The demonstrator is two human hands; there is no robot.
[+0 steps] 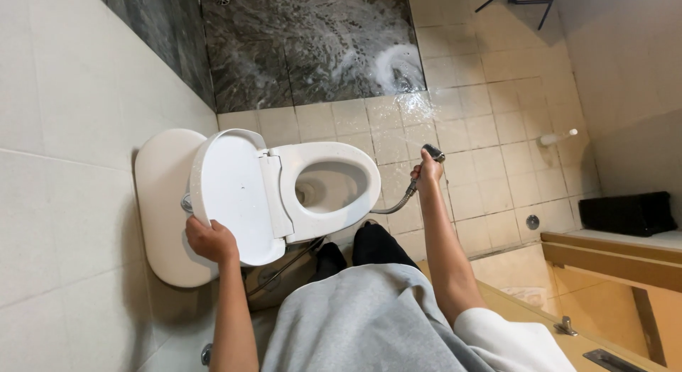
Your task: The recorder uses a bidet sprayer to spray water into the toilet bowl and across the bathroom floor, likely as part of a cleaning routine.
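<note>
Left hand (211,241) clamped on the edge of the raised toilet lid (231,187), at 7 o'clock of the bowl (334,186). Right hand (427,170) wrapped tight round the spray head (433,152), at 3 o'clock of the bowl, hose (398,204) trailing back under the seat. Spray lands on the floor tiles (483,130) toward the dark wet shower floor (305,52) at 12. Best handling, I judge: keep the lid pinned upright, nozzle low and angled away from the legs, sweep slowly, don't kink the hose.
</note>
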